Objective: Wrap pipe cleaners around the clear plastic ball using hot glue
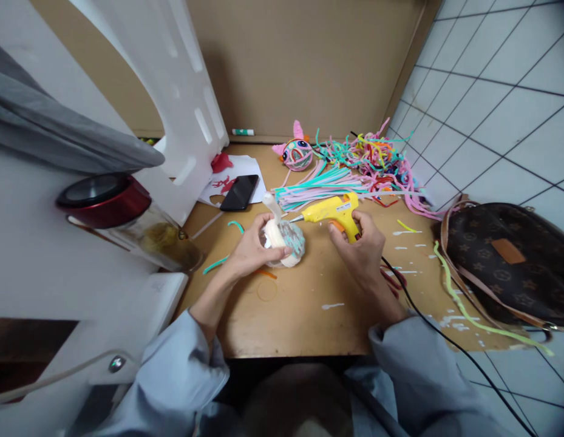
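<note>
My left hand (pixel 257 246) grips a small round craft ball (pixel 293 238), partly wrapped in cream fuzzy strips, with teal and clear parts showing on its right side. A cream fuzzy strip (pixel 273 206) sticks up from its top. My right hand (pixel 361 243) is wrapped around the handle of a yellow hot glue gun (pixel 329 209) with an orange trigger. Its metal nozzle points left, close to the upper right of the ball; whether the tip touches it I cannot tell. A black cord (pixel 422 309) trails from the gun down past my right forearm.
Behind the ball lie pink and teal pipe cleaners (pixel 325 185), a tangled colourful heap (pixel 377 158) and a decorated pink-eared ball (pixel 298 154). A black phone (pixel 239 192) rests on paper. A red-lidded glass bottle (pixel 140 221) stands left; a brown handbag (pixel 509 261) sits right. Dried glue marks the tabletop.
</note>
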Motion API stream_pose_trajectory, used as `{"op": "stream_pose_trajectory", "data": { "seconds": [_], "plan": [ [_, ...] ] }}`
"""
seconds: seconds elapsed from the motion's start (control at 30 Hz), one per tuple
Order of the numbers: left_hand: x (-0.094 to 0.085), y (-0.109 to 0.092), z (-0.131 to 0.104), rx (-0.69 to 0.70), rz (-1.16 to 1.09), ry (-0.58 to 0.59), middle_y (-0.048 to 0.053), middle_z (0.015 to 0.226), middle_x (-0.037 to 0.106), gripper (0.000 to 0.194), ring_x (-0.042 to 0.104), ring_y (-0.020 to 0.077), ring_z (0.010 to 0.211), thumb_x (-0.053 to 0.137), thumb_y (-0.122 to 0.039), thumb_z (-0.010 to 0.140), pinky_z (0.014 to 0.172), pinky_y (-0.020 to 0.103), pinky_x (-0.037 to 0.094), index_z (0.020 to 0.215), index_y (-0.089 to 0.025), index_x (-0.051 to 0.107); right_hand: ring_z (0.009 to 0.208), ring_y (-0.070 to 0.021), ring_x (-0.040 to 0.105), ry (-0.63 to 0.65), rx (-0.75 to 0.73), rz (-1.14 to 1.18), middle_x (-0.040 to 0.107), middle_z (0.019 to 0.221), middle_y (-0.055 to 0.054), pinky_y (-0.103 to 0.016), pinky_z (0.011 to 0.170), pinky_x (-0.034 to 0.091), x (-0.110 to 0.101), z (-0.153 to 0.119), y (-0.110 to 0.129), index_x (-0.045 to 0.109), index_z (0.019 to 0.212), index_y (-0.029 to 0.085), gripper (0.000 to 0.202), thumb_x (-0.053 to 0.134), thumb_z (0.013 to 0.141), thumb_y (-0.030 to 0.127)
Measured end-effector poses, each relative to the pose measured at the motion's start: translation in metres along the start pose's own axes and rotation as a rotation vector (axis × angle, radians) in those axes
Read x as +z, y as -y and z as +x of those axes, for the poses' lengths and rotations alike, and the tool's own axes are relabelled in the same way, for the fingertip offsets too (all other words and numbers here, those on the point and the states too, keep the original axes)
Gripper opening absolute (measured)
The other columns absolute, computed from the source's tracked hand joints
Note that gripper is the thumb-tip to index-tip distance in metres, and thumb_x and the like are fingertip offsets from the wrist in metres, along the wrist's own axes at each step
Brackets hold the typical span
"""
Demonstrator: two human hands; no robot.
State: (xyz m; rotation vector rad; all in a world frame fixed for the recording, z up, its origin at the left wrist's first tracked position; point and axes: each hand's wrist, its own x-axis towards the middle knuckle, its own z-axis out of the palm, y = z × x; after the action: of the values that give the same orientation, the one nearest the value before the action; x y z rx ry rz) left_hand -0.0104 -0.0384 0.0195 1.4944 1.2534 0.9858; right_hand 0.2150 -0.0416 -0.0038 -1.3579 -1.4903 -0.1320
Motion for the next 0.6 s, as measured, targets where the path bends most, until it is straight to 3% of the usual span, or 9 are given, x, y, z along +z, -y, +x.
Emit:
{"op": "stream_pose_trajectory", "data": {
  "seconds": [0.13,0.27,0.4,0.6],
  "plan": [
    [0.000,0.002,0.001,0.010,-0.015,0.004,0.000,0.093,0.059,0.069,0.056,0.0169,0.081,0.081,-0.037,0.048,0.075,0.028,0.047,0.107,-0.019,0.051,0.071,-0.0194,0.062,0.026,0.092,0.021,0.069,0.085,-0.005,-0.034,0.071,0.054,0.000,0.002,-0.003,0.060,0.099,0.019,0.035,0.063,0.077,0.047],
    [-0.001,0.004,0.001,0.022,-0.004,0.006,0.000,0.094,0.059,0.069,0.057,0.0173,0.081,0.081,-0.037,0.049,0.073,0.028,0.047,0.109,-0.019,0.051,0.085,-0.0251,0.064,0.056,0.167,-0.130,0.069,0.094,-0.011,-0.038,0.079,0.052,0.003,0.005,-0.013,0.059,0.104,0.018,0.037,0.060,0.079,0.045],
    [-0.001,0.005,0.001,0.014,0.006,0.007,-0.001,0.091,0.057,0.070,0.056,0.0162,0.079,0.082,-0.038,0.049,0.071,0.027,0.045,0.109,-0.019,0.051,0.096,-0.0311,0.064,0.248,0.238,-0.396,0.068,0.104,-0.017,-0.040,0.082,0.050,0.007,0.005,-0.025,0.059,0.110,0.012,0.036,0.057,0.084,0.036],
    [0.000,0.003,0.000,0.032,-0.002,0.014,0.000,0.092,0.060,0.069,0.057,0.0164,0.079,0.082,-0.036,0.049,0.073,0.028,0.048,0.109,-0.019,0.052,0.100,-0.0328,0.062,0.519,0.213,-0.682,0.067,0.107,-0.021,-0.039,0.084,0.046,0.007,0.004,-0.027,0.059,0.112,0.006,0.034,0.052,0.092,0.032]
  ]
}}
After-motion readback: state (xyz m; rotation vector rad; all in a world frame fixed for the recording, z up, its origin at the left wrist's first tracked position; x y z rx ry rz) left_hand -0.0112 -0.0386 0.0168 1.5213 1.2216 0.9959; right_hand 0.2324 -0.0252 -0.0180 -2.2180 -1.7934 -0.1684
